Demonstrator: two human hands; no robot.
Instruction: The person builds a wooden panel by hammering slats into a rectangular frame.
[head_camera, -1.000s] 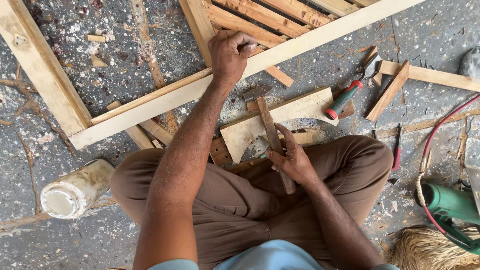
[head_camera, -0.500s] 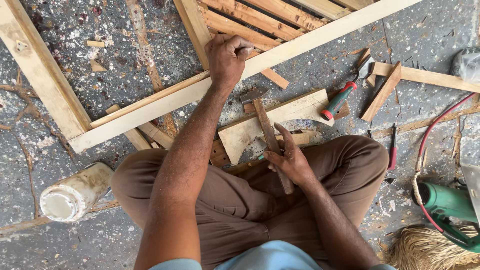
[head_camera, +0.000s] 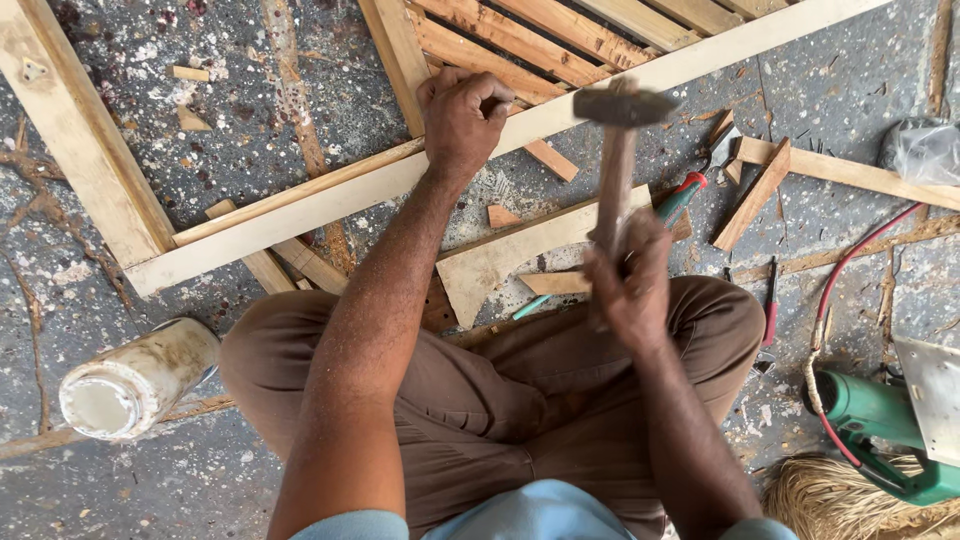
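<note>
My right hand (head_camera: 632, 285) is clamped round the wooden handle of a dark steel-headed hammer (head_camera: 617, 150), head raised over the long pale wooden batten (head_camera: 300, 212). My left hand (head_camera: 462, 118) is fisted on that batten, far centre; whether it pinches anything I can't tell. Red-handled pliers (head_camera: 690, 190) right, white plastic jar (head_camera: 135, 378) near left, green power tool (head_camera: 880, 425) near right. Speckled grey concrete floor (head_camera: 140, 130).

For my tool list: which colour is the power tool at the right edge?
Green, with a red cord; the power tool shows in the head view.
</note>
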